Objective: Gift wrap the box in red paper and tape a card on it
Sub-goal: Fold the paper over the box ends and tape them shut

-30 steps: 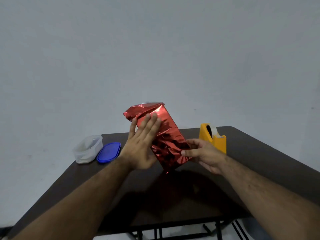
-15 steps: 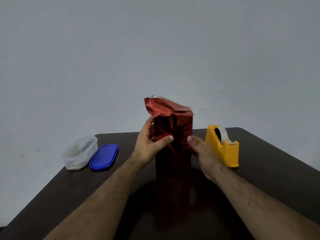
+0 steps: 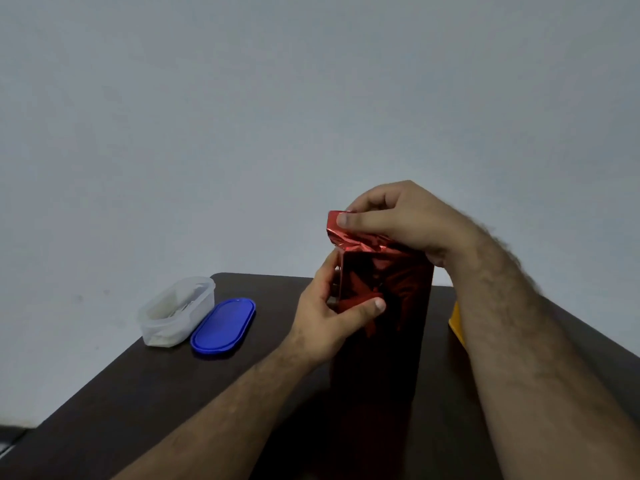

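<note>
1. A tall box (image 3: 384, 323) stands upright on the dark worktop (image 3: 145, 403). It is wrapped in shiny red paper (image 3: 349, 237).
2. The box is near the middle of the worktop, close to the person.
3. The left hand (image 3: 332, 317) grips the left side of the box. Its thumb lies across the front and its fingers go behind the left edge.
4. The right hand (image 3: 401, 220) is at the top of the box. It pinches the loose, crumpled end of the red paper between thumb and fingers.
5. The loose paper sticks up and out to the left above the top edge of the box.
6. The right arm crosses in front of a yellow thing (image 3: 456, 323) on the worktop. Only a thin strip of it shows, so I cannot tell what it is.
7. A clear plastic tub (image 3: 176, 310) sits at the far left of the worktop, well apart from the box. Something pale lies inside, but it is too blurry to tell what.
8. A blue lid (image 3: 223, 327) lies flat just beside the tub, on its right.
9. The lid is between the tub and the left hand, and touches neither the hand nor the box.
10. A plain grey wall (image 3: 311, 98) is behind the worktop.
11. The lower part of the box is in dark shadow.
</note>
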Demonstrator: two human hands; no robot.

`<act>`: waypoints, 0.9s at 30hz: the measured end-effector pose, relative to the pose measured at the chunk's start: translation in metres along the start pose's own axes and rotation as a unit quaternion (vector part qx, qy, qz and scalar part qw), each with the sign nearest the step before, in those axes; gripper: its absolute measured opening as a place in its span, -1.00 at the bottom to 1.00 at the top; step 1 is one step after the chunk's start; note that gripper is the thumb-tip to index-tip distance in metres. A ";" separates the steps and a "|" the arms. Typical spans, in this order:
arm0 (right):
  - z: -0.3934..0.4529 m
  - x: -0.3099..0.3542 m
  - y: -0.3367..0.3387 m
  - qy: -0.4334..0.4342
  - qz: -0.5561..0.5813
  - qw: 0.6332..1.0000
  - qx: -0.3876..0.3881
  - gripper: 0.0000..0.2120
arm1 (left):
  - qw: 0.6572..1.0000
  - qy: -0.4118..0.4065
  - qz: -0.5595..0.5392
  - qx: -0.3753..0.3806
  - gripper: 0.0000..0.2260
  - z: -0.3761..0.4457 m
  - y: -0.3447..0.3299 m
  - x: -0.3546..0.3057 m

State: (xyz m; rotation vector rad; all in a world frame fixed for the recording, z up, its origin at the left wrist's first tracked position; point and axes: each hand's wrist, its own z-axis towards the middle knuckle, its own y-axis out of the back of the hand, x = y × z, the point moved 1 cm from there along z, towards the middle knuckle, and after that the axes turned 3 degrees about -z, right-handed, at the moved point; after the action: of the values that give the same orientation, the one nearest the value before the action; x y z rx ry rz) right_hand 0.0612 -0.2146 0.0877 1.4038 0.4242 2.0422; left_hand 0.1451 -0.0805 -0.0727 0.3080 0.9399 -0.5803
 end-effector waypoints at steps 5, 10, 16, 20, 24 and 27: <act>0.006 -0.005 0.005 0.036 -0.014 0.999 -0.035 -0.92 | 0.999 -0.005 -0.022 0.029 -0.31 0.001 0.005 -0.014; 0.006 -0.005 0.004 0.054 0.019 0.994 -0.093 -0.93 | 0.997 -0.010 0.036 0.073 -0.29 0.048 0.020 -0.056; 0.003 0.004 0.000 0.079 0.023 0.989 -0.121 -0.95 | 0.986 0.022 0.105 0.129 0.22 0.073 0.026 -0.055; -0.004 0.015 -0.002 -0.017 -0.107 0.984 -0.139 -0.39 | 0.988 0.032 0.098 0.114 0.35 0.078 0.015 -0.052; -0.011 0.027 -0.010 -0.027 -0.307 0.936 -0.173 -0.30 | 0.984 -0.015 0.142 0.106 0.47 0.080 0.005 -0.051; -0.006 0.022 -0.013 0.008 -0.241 0.946 -0.216 -0.44 | 0.979 -0.044 0.155 0.122 0.48 0.080 0.004 -0.051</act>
State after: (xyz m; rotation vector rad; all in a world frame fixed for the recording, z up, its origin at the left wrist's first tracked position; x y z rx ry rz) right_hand 0.0547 -0.1900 0.0941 0.9096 0.2684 1.6189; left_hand 0.1773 -0.0997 0.0141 0.6324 0.7159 -0.4172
